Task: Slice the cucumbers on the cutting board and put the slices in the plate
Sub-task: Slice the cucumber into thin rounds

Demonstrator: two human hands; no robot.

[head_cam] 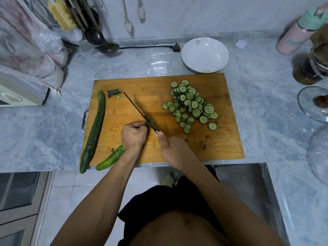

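The left hand (133,137), clenched around the cucumber (111,158), should feed it steadily while the right hand (171,148), gripping the knife (140,112), cuts toward the slices (190,103) at two o'clock.

A single wide-angle head view looks forward and steeply down from above the person's torso, close over the cutting board (159,121) at frame centre; the counter (53,130) bends at the edges, the back wall fills the top
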